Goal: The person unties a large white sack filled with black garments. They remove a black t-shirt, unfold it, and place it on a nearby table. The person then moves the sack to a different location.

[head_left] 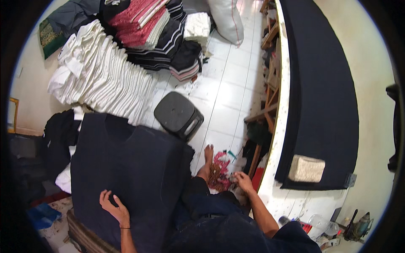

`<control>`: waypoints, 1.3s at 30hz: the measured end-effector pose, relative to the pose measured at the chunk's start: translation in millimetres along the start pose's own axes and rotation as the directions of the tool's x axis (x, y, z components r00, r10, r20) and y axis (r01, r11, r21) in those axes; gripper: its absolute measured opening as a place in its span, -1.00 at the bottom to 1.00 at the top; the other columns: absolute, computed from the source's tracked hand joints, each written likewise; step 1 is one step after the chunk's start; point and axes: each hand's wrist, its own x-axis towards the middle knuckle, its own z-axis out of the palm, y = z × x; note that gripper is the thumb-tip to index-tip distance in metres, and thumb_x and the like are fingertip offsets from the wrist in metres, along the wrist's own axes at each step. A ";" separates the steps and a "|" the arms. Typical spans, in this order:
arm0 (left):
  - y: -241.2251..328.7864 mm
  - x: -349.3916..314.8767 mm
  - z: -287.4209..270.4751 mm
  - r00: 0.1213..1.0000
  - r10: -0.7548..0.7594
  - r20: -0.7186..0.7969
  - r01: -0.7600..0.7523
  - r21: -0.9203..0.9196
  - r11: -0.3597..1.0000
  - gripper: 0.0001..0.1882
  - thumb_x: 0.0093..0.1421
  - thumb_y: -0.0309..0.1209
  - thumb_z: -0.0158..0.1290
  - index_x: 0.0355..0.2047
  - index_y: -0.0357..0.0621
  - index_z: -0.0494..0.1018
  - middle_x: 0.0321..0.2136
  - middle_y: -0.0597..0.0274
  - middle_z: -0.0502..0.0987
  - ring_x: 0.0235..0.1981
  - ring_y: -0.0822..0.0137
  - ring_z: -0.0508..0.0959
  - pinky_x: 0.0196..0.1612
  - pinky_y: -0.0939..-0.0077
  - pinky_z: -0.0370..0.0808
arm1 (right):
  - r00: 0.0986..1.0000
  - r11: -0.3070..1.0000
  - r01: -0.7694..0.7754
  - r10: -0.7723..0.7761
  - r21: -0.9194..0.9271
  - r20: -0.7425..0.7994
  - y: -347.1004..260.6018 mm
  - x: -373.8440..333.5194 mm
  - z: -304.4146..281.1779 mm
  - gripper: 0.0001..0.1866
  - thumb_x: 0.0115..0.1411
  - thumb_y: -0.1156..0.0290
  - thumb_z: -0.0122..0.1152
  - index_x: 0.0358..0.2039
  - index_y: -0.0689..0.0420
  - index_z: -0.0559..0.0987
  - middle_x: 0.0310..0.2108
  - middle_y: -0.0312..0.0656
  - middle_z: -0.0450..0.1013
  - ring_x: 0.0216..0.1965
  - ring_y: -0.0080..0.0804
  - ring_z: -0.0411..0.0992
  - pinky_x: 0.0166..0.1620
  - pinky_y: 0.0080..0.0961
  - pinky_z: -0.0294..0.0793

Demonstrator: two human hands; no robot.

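A large dark navy cloth panel [122, 158] with a curved neckline cut at its far edge and faint chalk-like lines lies at my left. Resting on or just over its near part is my left hand [115, 207], fingers apart and holding nothing. My right hand [243, 183] is out to the right of my lap, above the floor near the long table. Its fingers are pinched together; whatever may be between them is too small to make out. Beneath it is a heap of red and brown scraps [219, 175] by my bare foot.
A black plastic stool [175, 111] stands on the white tiles ahead. Behind the panel leans a long row of folded white cloth [105, 76], with red cloth stacks [137, 25] beyond. At right, a long table [270, 177] carries layered dark fabric [322, 92] and a beige block [307, 168].
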 end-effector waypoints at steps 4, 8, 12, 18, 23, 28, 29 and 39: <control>98.4 118.1 44.6 0.995 0.098 0.002 -0.098 0.025 0.995 -0.59 0.51 -0.37 0.07 0.26 -0.34 0.48 0.48 -0.08 0.34 0.57 -0.12 0.20 0.58 -0.18 0.05 | 0.996 0.997 0.048 -0.043 -0.054 0.084 -61.0 17.4 -44.1 -0.60 0.62 0.18 0.21 0.27 0.17 0.62 0.06 -0.19 0.70 -0.08 -0.42 0.67 -0.03 -0.48 0.61; 199.3 225.4 93.0 0.987 0.141 0.075 -0.140 -0.015 0.990 -0.55 0.43 -0.39 0.15 0.27 -0.28 0.47 0.51 -0.10 0.30 0.60 -0.22 0.13 0.60 -0.27 -0.01 | 1.000 0.997 -0.015 0.016 0.074 -0.004 -159.9 30.0 -109.4 -0.60 0.62 0.21 0.20 0.32 0.13 0.60 0.11 -0.18 0.69 -0.04 -0.43 0.67 0.00 -0.44 0.63; 292.9 293.7 162.2 0.964 0.227 0.137 -0.179 -0.296 0.938 -0.57 0.33 -0.44 0.23 0.19 -0.21 0.53 0.46 -0.17 0.34 0.52 -0.29 0.23 0.54 -0.23 0.12 | 0.996 0.990 0.065 -0.057 0.125 -0.061 -256.4 66.1 -149.6 -0.62 0.62 0.23 0.19 0.31 0.11 0.60 0.11 -0.20 0.70 -0.02 -0.45 0.67 -0.01 -0.44 0.63; 395.9 313.0 360.4 0.811 0.395 0.432 -0.108 -0.553 0.826 -0.68 0.33 -0.37 0.26 0.05 -0.15 0.60 0.33 -0.13 0.46 0.43 -0.26 0.36 0.48 -0.19 0.25 | 0.968 0.962 0.244 -0.235 0.121 -0.086 -377.2 209.1 -201.8 -0.67 0.60 0.26 0.23 0.24 0.13 0.66 0.01 -0.22 0.73 -0.05 -0.47 0.67 -0.03 -0.49 0.62; 399.4 292.1 534.0 0.456 0.087 0.886 0.431 -0.305 0.849 -0.68 0.38 -0.19 0.23 -0.04 -0.16 0.70 0.08 -0.11 0.69 0.20 -0.15 0.62 0.30 0.01 0.52 | 0.972 0.969 0.223 -0.213 0.106 -0.098 -505.1 354.3 -270.8 -0.67 0.59 0.25 0.24 0.22 0.13 0.67 -0.03 -0.19 0.73 -0.07 -0.46 0.68 -0.09 -0.46 0.63; 400.7 288.6 591.4 0.189 -0.437 0.879 0.723 0.177 0.668 -0.67 0.36 -0.15 0.23 -0.18 -0.18 0.73 -0.30 -0.01 0.76 -0.28 -0.01 0.78 -0.07 0.13 0.69 | 0.932 0.932 0.362 -0.362 -0.007 -0.038 -673.9 489.6 -335.2 -0.67 0.61 0.23 0.19 0.22 0.12 0.65 -0.02 -0.15 0.73 -0.05 -0.42 0.69 -0.08 -0.41 0.65; 410.0 297.2 596.9 0.208 -0.415 0.886 0.701 0.161 0.695 -0.68 0.38 -0.16 0.21 -0.20 -0.17 0.73 -0.36 0.02 0.75 -0.36 0.04 0.77 -0.15 0.14 0.70 | 0.928 0.928 0.372 -0.372 0.011 -0.007 -708.7 519.8 -343.9 -0.68 0.61 0.23 0.18 0.20 0.13 0.66 -0.04 -0.16 0.73 -0.07 -0.41 0.70 -0.10 -0.41 0.65; 607.6 549.7 765.8 0.244 -0.314 0.918 0.881 -0.074 0.468 -0.71 0.56 -0.29 0.07 0.07 -0.22 0.63 -0.10 0.09 0.77 -0.27 0.23 0.81 -0.35 0.37 0.68 | 0.808 0.775 0.587 -0.579 -0.234 0.110 -1086.2 886.6 -437.6 -0.70 0.51 0.41 0.08 0.01 0.27 0.72 -0.27 -0.10 0.74 -0.33 -0.37 0.70 -0.15 -0.38 0.68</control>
